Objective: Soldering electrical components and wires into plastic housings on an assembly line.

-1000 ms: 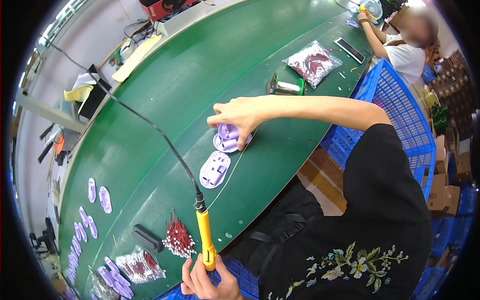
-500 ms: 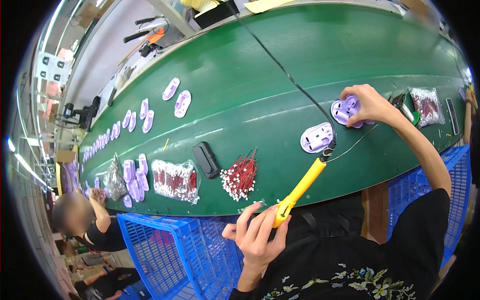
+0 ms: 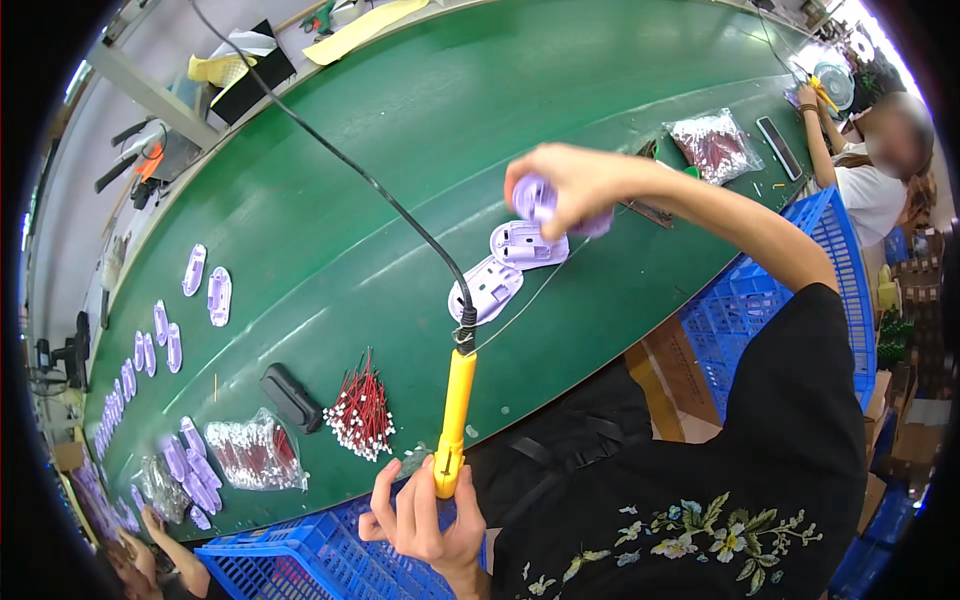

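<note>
My left hand (image 3: 428, 515) is closed around the near end of a yellow pen-shaped corded tool (image 3: 458, 405) at the table's front edge. A black cord (image 3: 400, 205) runs from the tool's far end up to the upper left. My right hand (image 3: 575, 185) grips a light purple plastic shell (image 3: 534, 198), blurred and held just above the table; more purple shows below the palm, and I cannot tell whether it is a second piece. Beneath it lie two purple shells with their insides up, one (image 3: 528, 246) touching the other (image 3: 485, 290). A thin wire passes beside them.
Red wires with white ends (image 3: 362, 415) form a pile beside a black case (image 3: 291, 397). Bagged wires (image 3: 255, 450) and stacked purple shells (image 3: 195, 470) lie left, another wire bag (image 3: 712, 145) right. Blue crates (image 3: 740, 300) stand along the front. Co-workers sit at both ends.
My view has turned to the right. My right hand has risen with a purple shell, uncovering the shell below. My left hand keeps its grip on the yellow tool.
</note>
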